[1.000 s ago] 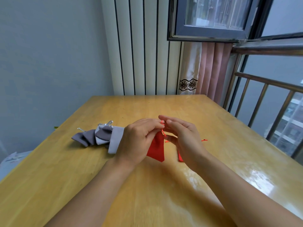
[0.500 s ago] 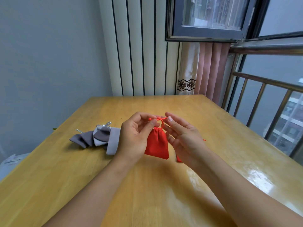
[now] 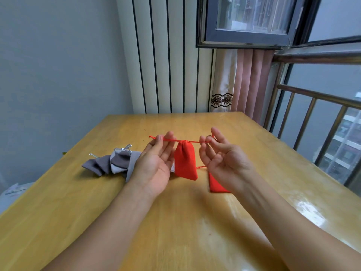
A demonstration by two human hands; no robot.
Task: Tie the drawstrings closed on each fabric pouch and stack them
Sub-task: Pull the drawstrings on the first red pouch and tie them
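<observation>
Red pouch (image 3: 185,160) hangs at frame centre, above the table (image 3: 175,231), mouth cinched. Left hand (image 3: 156,161) and right hand (image 3: 222,159) each pinch a drawstring (image 3: 192,141) end, pulled taut sideways. Knot probably not yet tied. Grey pouches (image 3: 115,163) piled at left look done. Second red pouch (image 3: 216,184) lies flat behind right hand, likely still to do.

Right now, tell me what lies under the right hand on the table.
A second red pouch lies flat on the table under the right hand, its drawstring end poking out. The hand covers its upper part, so whether it is tied cannot be seen.
</observation>
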